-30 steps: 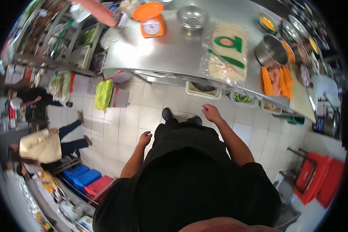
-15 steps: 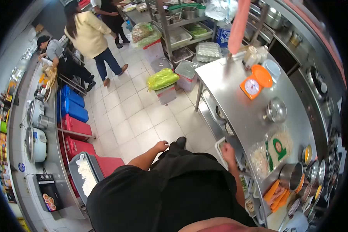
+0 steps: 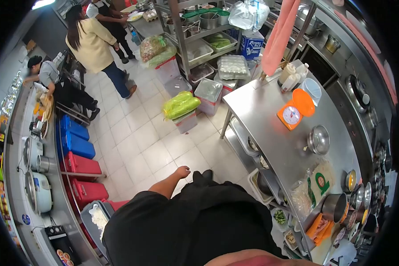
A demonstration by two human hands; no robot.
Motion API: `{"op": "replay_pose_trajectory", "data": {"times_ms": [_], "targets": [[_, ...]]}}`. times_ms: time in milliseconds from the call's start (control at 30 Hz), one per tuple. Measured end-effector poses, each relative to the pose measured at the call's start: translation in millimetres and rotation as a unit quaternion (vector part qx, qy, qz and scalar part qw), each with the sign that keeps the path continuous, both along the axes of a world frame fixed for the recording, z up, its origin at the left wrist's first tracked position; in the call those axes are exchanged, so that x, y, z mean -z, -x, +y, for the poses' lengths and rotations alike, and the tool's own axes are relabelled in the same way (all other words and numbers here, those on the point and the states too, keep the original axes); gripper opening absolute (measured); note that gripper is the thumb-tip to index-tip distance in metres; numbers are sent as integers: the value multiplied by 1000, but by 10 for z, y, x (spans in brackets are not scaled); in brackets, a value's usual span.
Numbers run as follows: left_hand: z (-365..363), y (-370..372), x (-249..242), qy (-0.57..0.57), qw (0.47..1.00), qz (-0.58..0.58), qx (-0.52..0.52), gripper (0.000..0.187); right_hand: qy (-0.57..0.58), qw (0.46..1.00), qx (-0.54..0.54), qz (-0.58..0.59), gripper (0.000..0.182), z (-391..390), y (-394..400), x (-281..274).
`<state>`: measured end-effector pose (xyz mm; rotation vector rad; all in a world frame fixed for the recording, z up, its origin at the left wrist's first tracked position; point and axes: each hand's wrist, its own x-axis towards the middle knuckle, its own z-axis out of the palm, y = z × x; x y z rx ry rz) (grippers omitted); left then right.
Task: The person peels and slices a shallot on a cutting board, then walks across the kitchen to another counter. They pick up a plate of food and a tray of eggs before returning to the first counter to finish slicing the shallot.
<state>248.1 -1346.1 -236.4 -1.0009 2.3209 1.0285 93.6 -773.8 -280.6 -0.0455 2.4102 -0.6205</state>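
My left hand (image 3: 182, 172) hangs over the tiled floor in front of my dark clothing. Its fingers curl loosely, and whether anything small is inside cannot be made out. My right hand is out of sight. To the right runs a steel table (image 3: 270, 119) bearing an orange scale (image 3: 291, 115), a metal bowl (image 3: 318, 140), a bag with a green logo (image 3: 321, 179) and a steel pot (image 3: 334, 206). Trays of food, one with chopped greens (image 3: 280, 217), sit on the shelf beneath it.
Ahead stand a box topped with a yellow-green bag (image 3: 181, 105) and lidded containers (image 3: 208, 91). Three people are farther off, one in a cream jacket (image 3: 91, 42). Red bins (image 3: 82, 167) and blue bins (image 3: 80, 144) line the left counter, near a grey tub (image 3: 91, 221).
The right hand has gone out of view. My left hand has shifted slightly left. The view has turned and moved a little, and the person in the cream jacket has changed stance.
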Motion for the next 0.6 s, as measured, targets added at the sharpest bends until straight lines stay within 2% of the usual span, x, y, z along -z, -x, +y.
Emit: {"op": "replay_pose_trajectory", "data": {"times_ms": [133,333,467,600], "targets": [[-159,444,317,5,996,19,84,41,26,998,39,46,26,-140,-117,25],[4,1210,-6,-28,993,86,78,42,108,977,36,178,29,-138,-253,254],[135,1322,-300,-58,990,125,30,41,52,997,28,54,28,-120,-292,181],[363,751,-491,-49,987,152,-9,41,17,999,-27,-8,27,95,-405,282]]}}
